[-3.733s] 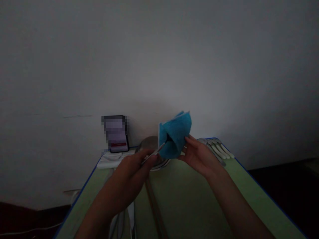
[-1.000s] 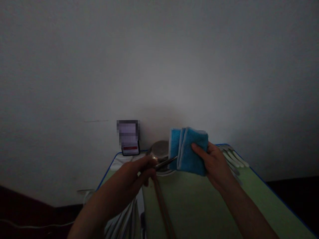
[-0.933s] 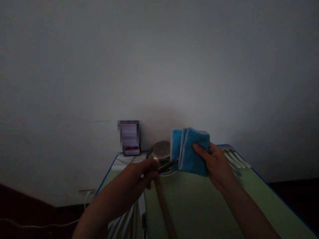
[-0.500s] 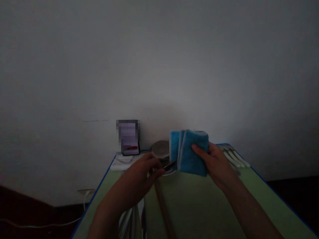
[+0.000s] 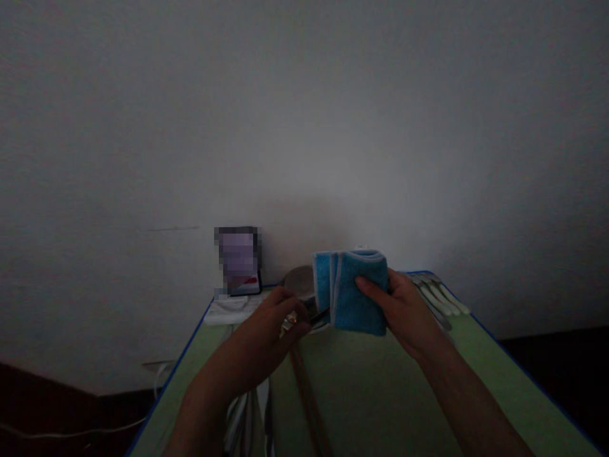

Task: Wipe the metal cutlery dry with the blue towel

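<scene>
My right hand [image 5: 404, 308] grips a folded blue cloth [image 5: 354, 293] held upright above the green table [image 5: 371, 393]. In my left hand [image 5: 273, 324] is a thin metal utensil [image 5: 316, 315], pinched by its handle. The utensil's far end goes into the folds of the cloth and is hidden there, so I cannot tell what kind of utensil it is. Both hands hover over the far middle of the table, close together.
A metal bowl [image 5: 299, 281] sits behind the cloth. A phone [image 5: 238, 261] stands against the wall on a white pad [image 5: 231, 310]. Several white-handled utensils [image 5: 438, 295] lie at the far right. More cutlery [image 5: 247, 419] and brown chopsticks [image 5: 307, 397] lie near the front left.
The cloth went from a loose bundle to a flat folded pad held upright. The utensil has slid deeper into its folds, and my left hand has drawn closer to the cloth.
</scene>
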Motion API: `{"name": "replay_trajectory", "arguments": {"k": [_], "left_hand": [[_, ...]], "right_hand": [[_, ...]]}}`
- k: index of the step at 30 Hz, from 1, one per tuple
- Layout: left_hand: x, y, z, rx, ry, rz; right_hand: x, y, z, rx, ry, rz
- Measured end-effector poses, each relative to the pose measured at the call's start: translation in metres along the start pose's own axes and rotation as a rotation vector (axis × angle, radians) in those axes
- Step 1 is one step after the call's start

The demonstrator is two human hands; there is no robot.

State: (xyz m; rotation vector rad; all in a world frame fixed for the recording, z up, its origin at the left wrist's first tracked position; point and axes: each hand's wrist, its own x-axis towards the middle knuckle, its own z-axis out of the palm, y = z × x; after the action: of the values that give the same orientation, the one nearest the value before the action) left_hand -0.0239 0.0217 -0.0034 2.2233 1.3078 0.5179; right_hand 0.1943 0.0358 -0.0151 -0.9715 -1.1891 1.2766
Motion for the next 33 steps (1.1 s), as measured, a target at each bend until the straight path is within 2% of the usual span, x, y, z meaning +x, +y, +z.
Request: {"name": "replay_trajectory", "arguments": {"k": [9,15,20,28,33], "left_hand": [[0.0,0.003,0.001,0.035,0.001,0.038],[-0.01,0.011,-0.004,0.039,-0.108,-0.071],[-0.015,0.03,-0.009,0.027,0.029,-0.044],[-0.01,0.034,-0.011,0.111,-0.01,-0.045],[-0.005,0.033,-0.009,0.12,-0.027,-0.03]], "right_hand": [[-0.001,-0.002,0.002,0.015,0.008,-0.013],[0.0,-0.002,0.0,0.049,0.012,0.017],[-0.002,-0.006,-0.006,0.061,0.025,0.033],[-0.003,-0.008,-0.008,-0.095,-0.075,0.032],[-0.002,-0.009,-0.009,-0.117,-0.069,0.025]]}}
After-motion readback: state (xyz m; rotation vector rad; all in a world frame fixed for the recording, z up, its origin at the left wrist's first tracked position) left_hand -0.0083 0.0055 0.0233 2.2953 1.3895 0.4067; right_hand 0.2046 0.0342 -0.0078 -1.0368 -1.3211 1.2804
